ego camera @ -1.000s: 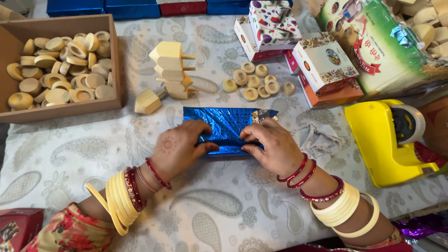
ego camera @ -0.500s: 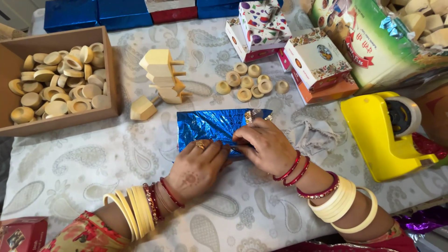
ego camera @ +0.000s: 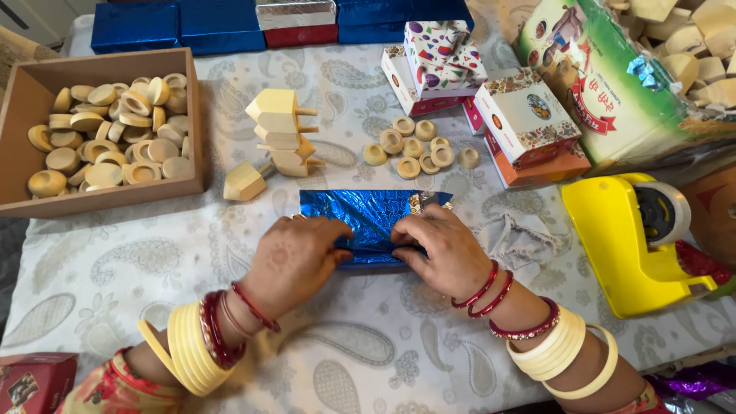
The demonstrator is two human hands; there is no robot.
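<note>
A small box wrapped in shiny blue foil paper [ego camera: 368, 218] lies flat on the patterned cloth in front of me. My left hand [ego camera: 295, 257] presses on its near left edge, fingers bent over the foil. My right hand [ego camera: 441, 245] grips the near right edge and pinches the foil fold. Both wrists carry red and cream bangles. The near side of the box is hidden under my fingers.
A wooden tray [ego camera: 15, 107] of pale wooden rings sits far left. Stacked wooden tops [ego camera: 280, 134] and loose rings [ego camera: 418, 146] lie behind the box. Printed gift boxes [ego camera: 521, 115] stand at back right, a yellow tape dispenser [ego camera: 629, 238] at right, blue wrapped boxes [ego camera: 176, 23] along the far edge.
My left hand drew back toward me half a second ago, then returned onto the box's near left edge. My right hand stayed on the foil.
</note>
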